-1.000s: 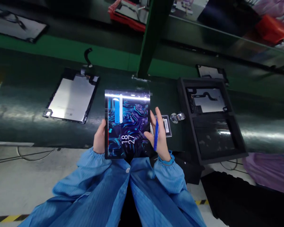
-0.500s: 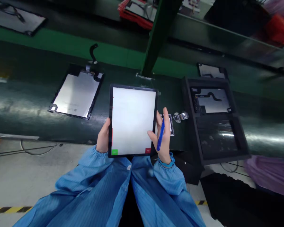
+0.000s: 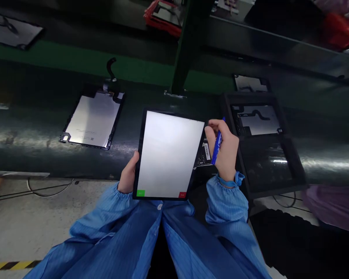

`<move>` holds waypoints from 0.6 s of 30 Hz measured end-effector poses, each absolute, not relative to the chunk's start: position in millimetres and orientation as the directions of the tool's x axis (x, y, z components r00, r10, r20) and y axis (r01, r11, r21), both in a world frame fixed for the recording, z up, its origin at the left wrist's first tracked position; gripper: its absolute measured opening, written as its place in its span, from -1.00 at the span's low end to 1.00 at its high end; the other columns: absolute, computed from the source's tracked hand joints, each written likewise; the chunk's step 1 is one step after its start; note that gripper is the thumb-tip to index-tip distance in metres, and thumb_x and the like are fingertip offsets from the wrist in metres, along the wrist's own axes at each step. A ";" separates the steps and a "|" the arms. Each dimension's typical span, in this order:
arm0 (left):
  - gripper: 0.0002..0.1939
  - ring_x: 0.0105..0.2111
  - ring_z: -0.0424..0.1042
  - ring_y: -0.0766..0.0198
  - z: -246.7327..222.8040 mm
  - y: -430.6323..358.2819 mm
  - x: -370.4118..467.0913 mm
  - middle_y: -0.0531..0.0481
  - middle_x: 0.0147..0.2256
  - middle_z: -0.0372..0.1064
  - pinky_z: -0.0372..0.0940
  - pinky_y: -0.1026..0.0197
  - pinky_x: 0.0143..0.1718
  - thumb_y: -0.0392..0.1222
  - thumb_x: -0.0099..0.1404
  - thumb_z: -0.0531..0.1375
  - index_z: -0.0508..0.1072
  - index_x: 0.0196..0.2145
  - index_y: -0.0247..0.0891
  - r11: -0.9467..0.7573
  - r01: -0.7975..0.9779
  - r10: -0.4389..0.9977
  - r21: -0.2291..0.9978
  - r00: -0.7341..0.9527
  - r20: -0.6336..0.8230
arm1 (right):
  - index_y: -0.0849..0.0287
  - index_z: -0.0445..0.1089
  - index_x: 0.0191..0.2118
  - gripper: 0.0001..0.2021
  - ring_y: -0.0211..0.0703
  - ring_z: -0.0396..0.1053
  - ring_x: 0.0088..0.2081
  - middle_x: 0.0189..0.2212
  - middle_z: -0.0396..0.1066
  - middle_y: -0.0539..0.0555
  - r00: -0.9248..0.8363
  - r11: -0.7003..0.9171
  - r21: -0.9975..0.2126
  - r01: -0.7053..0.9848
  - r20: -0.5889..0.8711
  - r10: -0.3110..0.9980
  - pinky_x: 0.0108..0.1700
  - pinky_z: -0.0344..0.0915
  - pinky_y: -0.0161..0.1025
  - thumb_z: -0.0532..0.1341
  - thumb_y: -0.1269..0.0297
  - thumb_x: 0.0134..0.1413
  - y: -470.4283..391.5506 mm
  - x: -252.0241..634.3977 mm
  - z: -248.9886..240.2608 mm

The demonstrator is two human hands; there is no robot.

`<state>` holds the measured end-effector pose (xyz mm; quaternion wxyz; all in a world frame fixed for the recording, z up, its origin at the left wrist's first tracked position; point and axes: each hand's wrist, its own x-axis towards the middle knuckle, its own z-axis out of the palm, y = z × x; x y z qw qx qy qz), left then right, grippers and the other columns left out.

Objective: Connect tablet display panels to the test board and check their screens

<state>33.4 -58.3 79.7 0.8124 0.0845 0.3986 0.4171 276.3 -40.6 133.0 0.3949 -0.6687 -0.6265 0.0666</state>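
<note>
A lit tablet screen [image 3: 170, 155] faces me, plain white with a green box at its lower left and a red one at its lower right. My left hand [image 3: 128, 174] grips its left edge, thumb in front and the other fingers hidden behind. At the upper right corner, my right hand [image 3: 225, 149] has its thumb and fingertips close together; whether they touch the frame I cannot tell. A blue pen [image 3: 217, 145] is tucked in that same hand, slanting across the fingers. Partly hidden behind the tablet lies a board with a white barcode label [image 3: 206, 152].
Left on the dark green bench [image 3: 23, 135] lies a screen panel [image 3: 94, 118], back up, its flex cable loose. A black frame box [image 3: 298, 166] at right holds another panel [image 3: 258, 118]. A green post [image 3: 182, 58] rises behind the tablet; a red tray [image 3: 163, 24] sits beyond.
My right hand has moved up and right from the tablet's right edge to its upper corner, with the pen. The tablet has tilted clockwise, and the thin red marks along its left side have gone.
</note>
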 end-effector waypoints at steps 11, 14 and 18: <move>-0.57 -0.08 0.57 -0.16 90.9 -68.7 26.8 -0.07 -0.15 0.62 0.51 -0.05 -0.09 0.21 0.22 0.26 0.65 -0.20 -0.19 0.618 -0.594 0.785 0.515 0.430 -0.446 | 0.12 0.46 -0.32 -0.95 -0.10 0.53 -0.28 -0.19 0.61 0.08 -0.323 0.528 -0.023 0.849 0.768 0.553 -0.30 0.49 -0.20 0.34 0.38 0.13 -99.3 274.1 165.5; -0.64 -0.14 0.60 -0.11 95.1 -72.3 25.2 -0.05 -0.27 0.63 0.50 0.00 -0.08 0.15 0.23 0.28 0.66 -0.26 -0.20 0.560 -0.593 0.821 0.578 0.306 -0.481 | 0.15 0.51 -0.29 -0.95 -0.08 0.56 -0.22 -0.08 0.60 0.09 -0.328 0.529 -0.050 0.847 0.733 0.596 -0.27 0.52 -0.17 0.34 0.42 0.12 -116.4 278.2 169.6; -0.64 -0.02 0.55 -0.13 107.3 -76.1 26.7 -0.05 -0.28 0.63 0.46 -0.04 0.03 0.12 0.29 0.23 0.65 -0.26 -0.21 0.567 -0.604 0.799 0.560 0.241 -0.551 | 0.13 0.52 -0.28 -0.95 -0.10 0.56 -0.21 -0.04 0.59 0.04 -0.314 0.542 -0.099 0.835 0.722 0.616 -0.30 0.54 -0.18 0.32 0.41 0.15 -124.0 281.4 170.3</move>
